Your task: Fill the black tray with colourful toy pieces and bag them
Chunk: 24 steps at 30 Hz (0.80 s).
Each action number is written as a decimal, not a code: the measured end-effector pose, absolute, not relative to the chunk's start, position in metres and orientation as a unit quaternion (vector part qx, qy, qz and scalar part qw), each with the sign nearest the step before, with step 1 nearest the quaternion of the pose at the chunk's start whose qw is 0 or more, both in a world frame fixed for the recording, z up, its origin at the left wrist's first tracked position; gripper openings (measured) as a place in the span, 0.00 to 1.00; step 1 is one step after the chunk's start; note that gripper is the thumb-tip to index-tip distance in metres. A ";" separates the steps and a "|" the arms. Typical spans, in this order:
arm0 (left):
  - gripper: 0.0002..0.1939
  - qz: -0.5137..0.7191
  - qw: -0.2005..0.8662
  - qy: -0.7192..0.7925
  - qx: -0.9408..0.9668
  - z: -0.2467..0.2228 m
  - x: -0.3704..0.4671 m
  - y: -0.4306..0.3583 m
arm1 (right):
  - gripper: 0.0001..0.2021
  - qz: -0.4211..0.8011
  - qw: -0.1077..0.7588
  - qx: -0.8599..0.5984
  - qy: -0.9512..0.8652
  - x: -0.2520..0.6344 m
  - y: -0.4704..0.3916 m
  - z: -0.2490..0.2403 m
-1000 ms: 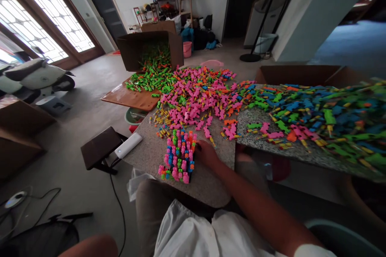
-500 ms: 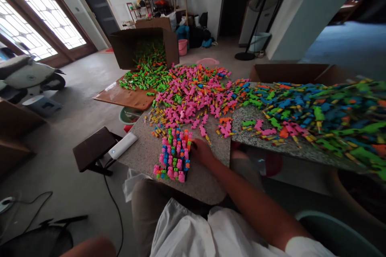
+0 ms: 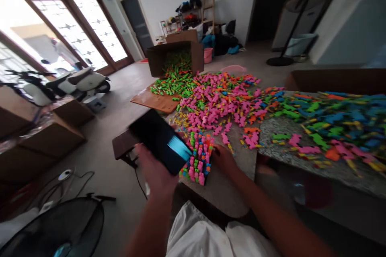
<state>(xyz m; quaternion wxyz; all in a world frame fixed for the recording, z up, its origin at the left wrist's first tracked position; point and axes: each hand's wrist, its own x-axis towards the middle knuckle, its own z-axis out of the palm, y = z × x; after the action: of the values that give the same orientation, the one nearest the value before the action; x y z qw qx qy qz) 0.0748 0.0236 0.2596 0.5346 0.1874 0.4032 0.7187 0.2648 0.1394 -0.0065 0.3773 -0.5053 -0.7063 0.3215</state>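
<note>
My left hand (image 3: 158, 176) is wrapped round a black phone (image 3: 157, 138), held tilted above the left edge of the table. A bluish reflection streaks its glossy face. Just right of the phone stands a block of small toy figures (image 3: 199, 156) in neat rows, pink, green, blue and orange, its left side partly covered by the phone. My right hand (image 3: 226, 162) rests at the block's right side with its fingers curled in. Something small and dark shows at those fingertips, too blurred to name. Loose pink toy pieces (image 3: 211, 106) with yellow ends heap up behind.
The stone table (image 3: 232, 196) extends right, where more green and blue pieces (image 3: 331, 116) lie heaped. A tipped cardboard box (image 3: 197, 58) holds green pieces at the back. A dark stool (image 3: 122, 144), floor fan (image 3: 60, 229) and cardboard boxes (image 3: 51, 140) stand left.
My left hand has come up into view holding the phone, which now covers the place where a white device lay. The view has turned left. My right hand stays beside the block.
</note>
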 end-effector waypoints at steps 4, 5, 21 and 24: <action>0.42 0.680 0.621 0.369 0.127 0.232 0.064 0.039 | 0.19 0.342 0.409 -0.542 -0.650 0.271 0.131 -0.005; 0.41 0.671 0.639 0.357 0.118 0.223 0.062 0.043 | 0.21 0.349 0.414 -0.559 -0.627 0.274 0.127 -0.002; 0.40 0.582 0.696 0.368 0.201 0.186 0.110 0.043 | 0.40 0.443 0.513 -0.462 -0.572 0.250 0.045 0.133; 0.42 0.567 0.697 0.385 0.210 0.184 0.114 0.043 | 0.39 0.467 0.504 -0.462 -0.561 0.248 0.046 0.133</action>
<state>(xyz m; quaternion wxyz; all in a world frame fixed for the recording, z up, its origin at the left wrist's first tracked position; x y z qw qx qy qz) 0.1144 0.0432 0.1840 0.6969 0.2098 0.3853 0.5674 0.2483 0.0456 0.1329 0.5038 -0.4623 -0.5609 0.4667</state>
